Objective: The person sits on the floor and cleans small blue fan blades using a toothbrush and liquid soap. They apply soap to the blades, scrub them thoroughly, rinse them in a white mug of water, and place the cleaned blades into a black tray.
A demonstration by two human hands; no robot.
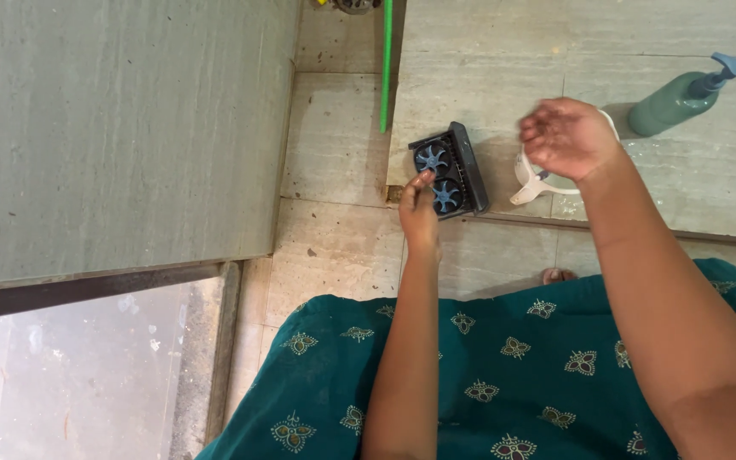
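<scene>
Stone floor [334, 153] holds green bottle [679, 100], white cup [531, 181], black fan unit [451, 169].

Both bare arms reaching forward and down.
Left hand [419, 204] extended, fingers pinched together; right hand [566, 136] raised higher, fingers loosely curled, palm down.

Bare stone ledge [487, 68] lies open beyond the black twin-fan unit [451, 170]. A white jug [531, 181] just beside it and a green pump bottle [683, 98] farther right block that side; a green pole [386, 64] stands left.
</scene>
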